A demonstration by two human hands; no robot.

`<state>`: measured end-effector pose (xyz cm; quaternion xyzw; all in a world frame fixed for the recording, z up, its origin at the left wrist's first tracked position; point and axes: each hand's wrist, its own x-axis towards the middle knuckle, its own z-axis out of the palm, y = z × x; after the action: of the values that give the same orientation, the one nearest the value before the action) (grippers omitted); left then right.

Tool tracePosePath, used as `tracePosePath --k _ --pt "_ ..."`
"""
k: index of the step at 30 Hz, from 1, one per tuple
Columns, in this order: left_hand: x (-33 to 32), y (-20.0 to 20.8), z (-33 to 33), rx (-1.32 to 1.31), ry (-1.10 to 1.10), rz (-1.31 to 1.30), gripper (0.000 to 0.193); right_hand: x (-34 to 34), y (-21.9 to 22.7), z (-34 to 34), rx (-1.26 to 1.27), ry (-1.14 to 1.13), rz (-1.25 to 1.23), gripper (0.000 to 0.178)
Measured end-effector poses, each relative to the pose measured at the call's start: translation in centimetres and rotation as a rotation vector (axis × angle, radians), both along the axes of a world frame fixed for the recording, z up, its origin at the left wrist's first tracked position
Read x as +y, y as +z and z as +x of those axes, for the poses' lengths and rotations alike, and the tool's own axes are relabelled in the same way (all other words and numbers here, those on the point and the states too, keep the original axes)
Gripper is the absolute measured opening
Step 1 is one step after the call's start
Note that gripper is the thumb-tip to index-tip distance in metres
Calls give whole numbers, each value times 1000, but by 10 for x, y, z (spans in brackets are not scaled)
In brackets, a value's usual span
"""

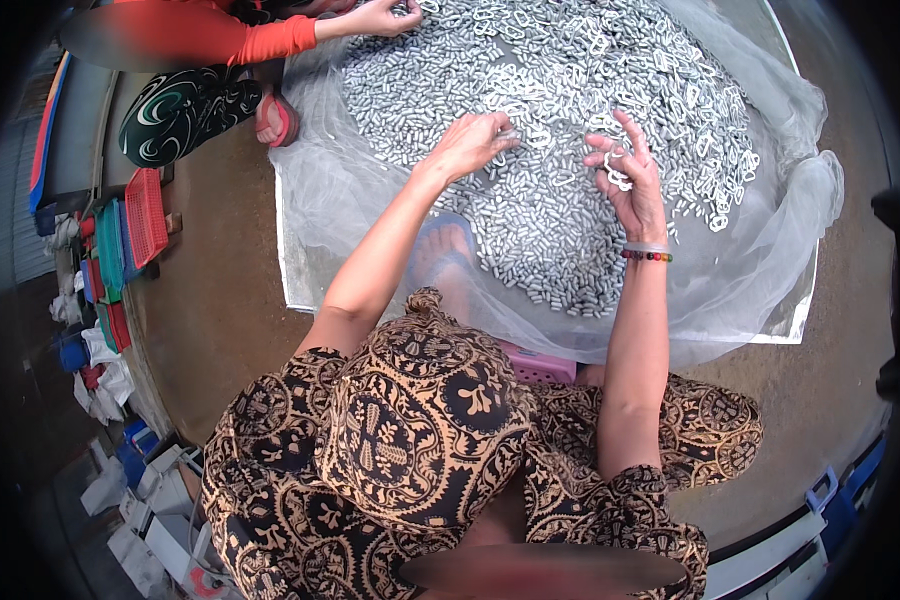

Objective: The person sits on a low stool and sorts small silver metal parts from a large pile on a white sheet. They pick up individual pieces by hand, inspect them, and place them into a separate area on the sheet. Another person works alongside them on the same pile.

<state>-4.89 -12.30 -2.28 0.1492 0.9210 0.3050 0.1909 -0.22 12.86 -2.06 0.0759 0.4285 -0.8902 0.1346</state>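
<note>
A wide heap of small grey capsule-shaped pieces (550, 240) lies in front of me, with many white oval links (720, 195) scattered among them. Over the heap's left part, my left hand (473, 143) reaches low with thumb and fingers pinched together. What sits between those fingertips is too small to make out. To the right, my right hand (632, 185) is raised over the pieces, its palm turned up and fingers partly curled. A few white oval links (618, 178) are held among its fingers. A beaded bracelet (647, 256) circles that wrist.
Sheer white netting (750, 290) lies under the heap, over a pale sheet. At upper left, another person's hand (382, 17) reaches into the pile from a red sleeve. A red plastic basket (146, 217) and other containers stand at left. A pink perforated plastic thing (537, 364) is by my legs.
</note>
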Motion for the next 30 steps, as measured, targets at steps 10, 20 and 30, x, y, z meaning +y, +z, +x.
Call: tracePosePath --k 10,20,30 --pt "-4 16 7 -793 140 1460 26 -45 -61 23 375 216 1783 12" --pt "5 -36 2 -475 346 417 41 -40 -61 20 399 278 1823 9" --pt "19 -49 28 -81 125 31 37 -45 -66 23 431 224 1801 16"
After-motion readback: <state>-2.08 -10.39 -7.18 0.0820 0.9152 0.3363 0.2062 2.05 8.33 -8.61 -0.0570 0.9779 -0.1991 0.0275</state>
